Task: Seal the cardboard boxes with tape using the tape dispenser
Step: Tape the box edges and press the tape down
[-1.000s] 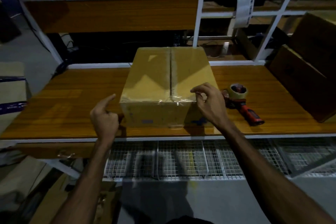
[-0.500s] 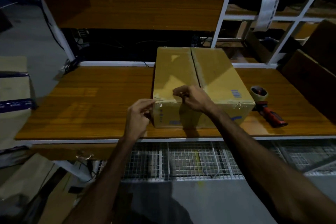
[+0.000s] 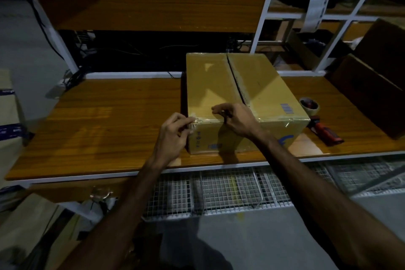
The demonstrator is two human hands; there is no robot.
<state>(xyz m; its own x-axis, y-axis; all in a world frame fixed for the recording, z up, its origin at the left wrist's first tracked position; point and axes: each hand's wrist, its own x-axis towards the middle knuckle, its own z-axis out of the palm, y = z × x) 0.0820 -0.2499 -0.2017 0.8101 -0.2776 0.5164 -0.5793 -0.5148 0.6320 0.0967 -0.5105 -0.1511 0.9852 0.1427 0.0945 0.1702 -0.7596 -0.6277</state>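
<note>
A closed cardboard box (image 3: 258, 85) stands on the wooden table (image 3: 114, 120), with clear tape along its centre seam and across its near top edge. My left hand (image 3: 173, 136) pinches the tape end at the box's near left corner. My right hand (image 3: 236, 119) presses its fingertips on the tape along the near top edge, left of the seam. The tape dispenser (image 3: 317, 118), red-handled with a roll of tape, lies on the table just right of the box, untouched.
Dark flat cardboard pieces (image 3: 377, 85) lean at the right end of the table. White shelf posts (image 3: 262, 17) rise behind the box. A wire mesh rack (image 3: 230, 190) runs below the table's front edge. More boxes (image 3: 8, 116) sit at the far left.
The box was turned slightly, its near right corner now further right. My left hand came from the table to the box's left corner and my right hand slid left along the taped edge.
</note>
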